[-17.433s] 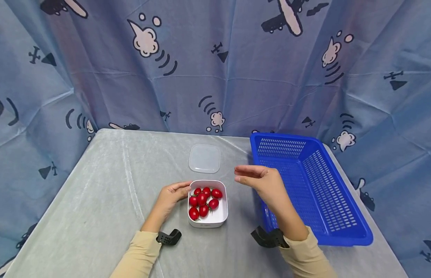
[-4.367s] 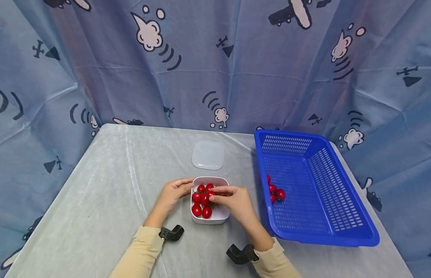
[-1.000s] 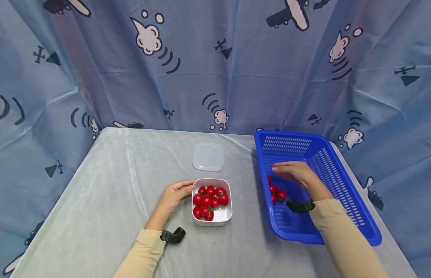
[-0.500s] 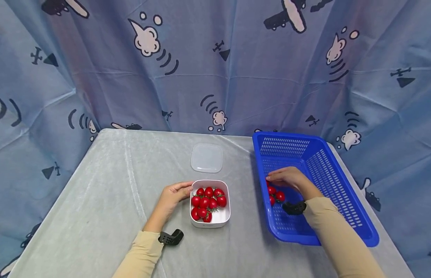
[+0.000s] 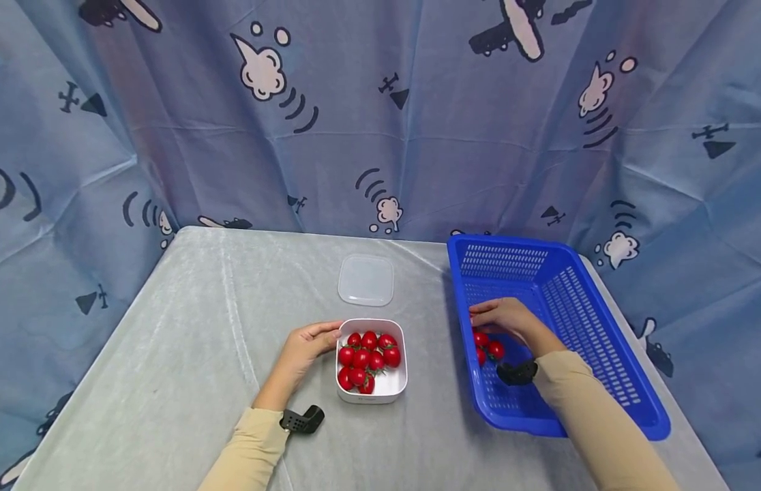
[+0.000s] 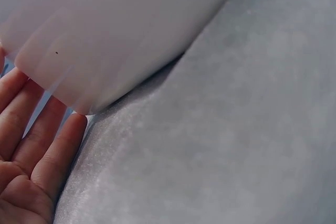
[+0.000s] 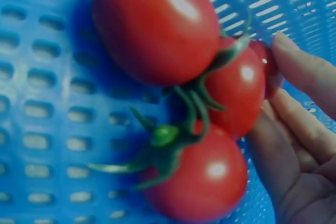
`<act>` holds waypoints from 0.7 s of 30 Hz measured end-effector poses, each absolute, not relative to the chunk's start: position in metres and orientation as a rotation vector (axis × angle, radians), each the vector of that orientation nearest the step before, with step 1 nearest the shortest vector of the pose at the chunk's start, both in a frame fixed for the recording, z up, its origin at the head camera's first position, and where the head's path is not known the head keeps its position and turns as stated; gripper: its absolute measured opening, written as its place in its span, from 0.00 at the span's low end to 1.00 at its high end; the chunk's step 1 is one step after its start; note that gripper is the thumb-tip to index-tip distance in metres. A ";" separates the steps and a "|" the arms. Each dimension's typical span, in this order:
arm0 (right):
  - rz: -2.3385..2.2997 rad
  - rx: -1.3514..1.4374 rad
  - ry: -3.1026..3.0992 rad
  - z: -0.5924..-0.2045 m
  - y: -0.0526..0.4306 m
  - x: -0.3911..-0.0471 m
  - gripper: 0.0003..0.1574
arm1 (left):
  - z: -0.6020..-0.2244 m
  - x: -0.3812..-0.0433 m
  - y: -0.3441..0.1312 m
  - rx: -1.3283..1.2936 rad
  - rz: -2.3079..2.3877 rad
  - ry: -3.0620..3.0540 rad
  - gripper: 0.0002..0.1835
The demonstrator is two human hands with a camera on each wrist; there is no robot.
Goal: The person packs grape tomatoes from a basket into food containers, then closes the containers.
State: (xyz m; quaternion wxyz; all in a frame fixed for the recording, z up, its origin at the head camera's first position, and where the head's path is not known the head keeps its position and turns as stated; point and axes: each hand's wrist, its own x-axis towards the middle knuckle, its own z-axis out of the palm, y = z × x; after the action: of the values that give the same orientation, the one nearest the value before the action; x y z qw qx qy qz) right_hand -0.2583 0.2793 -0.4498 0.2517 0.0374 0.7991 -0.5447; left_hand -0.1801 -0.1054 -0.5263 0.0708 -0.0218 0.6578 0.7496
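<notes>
The left hand (image 5: 303,348), fingers extended, is touching the box (image 5: 371,398) at its ten o'clock, seemingly steadying it, while the right hand (image 5: 506,319) is pinching a tomato (image 7: 269,65) at the basket's (image 5: 503,260) nine o'clock.

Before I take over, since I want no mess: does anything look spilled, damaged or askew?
Nothing stands out. The box stands upright with tomatoes inside, others lie within the basket, and the lid lies flat beyond the box. I see no damage.
</notes>
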 end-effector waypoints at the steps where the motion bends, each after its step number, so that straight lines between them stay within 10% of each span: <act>1: -1.479 0.101 2.187 -0.450 0.279 -0.258 0.34 | -0.526 -0.180 -0.105 -0.069 2.251 1.979 0.20; 21: -1.571 0.172 2.390 -0.388 0.290 -0.245 0.47 | -0.527 -0.181 -0.106 -0.072 2.277 1.913 0.20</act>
State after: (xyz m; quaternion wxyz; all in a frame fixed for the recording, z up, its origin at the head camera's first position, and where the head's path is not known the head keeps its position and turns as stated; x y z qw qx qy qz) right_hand -0.2451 0.2902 -0.3880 0.1376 0.0596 0.8262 -0.5430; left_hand -0.1811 -0.1057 -0.5268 0.0835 -0.0243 0.6407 0.7628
